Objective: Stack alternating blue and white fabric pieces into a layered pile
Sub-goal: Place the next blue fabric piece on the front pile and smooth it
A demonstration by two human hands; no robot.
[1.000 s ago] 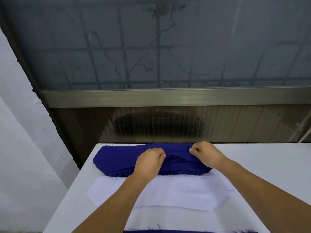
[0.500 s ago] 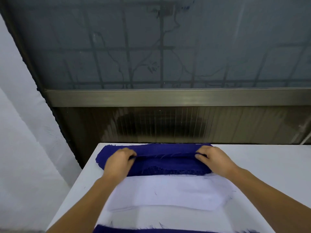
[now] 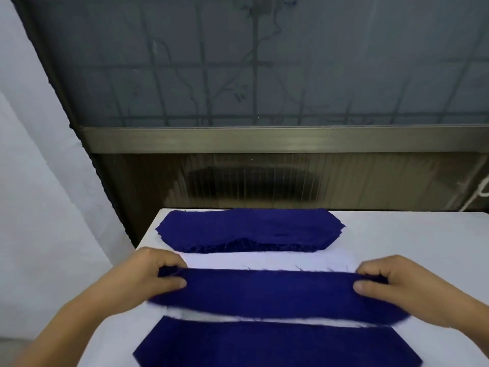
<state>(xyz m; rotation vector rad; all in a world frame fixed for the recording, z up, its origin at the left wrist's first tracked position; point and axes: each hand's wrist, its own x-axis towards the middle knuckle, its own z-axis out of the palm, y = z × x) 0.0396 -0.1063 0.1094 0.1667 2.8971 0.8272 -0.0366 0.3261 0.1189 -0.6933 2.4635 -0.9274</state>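
Head view: left hand [image 3: 148, 280] and right hand [image 3: 397, 283] each pinch an end of a blue piece [image 3: 270, 295], held just above white fabric [image 3: 264, 262] and near the blue stack [image 3: 246, 229] on the table [image 3: 410, 234].

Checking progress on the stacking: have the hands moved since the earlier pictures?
Yes. Both the left hand and right hand have come toward the person, away from the far blue pile, holding a blue piece.

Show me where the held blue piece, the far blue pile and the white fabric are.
Held blue piece [image 3: 267, 292], head view, middle of its face.
Far blue pile [image 3: 246, 229], head view, top surface.
White fabric [image 3: 264, 260], head view, bare strip between the blues.
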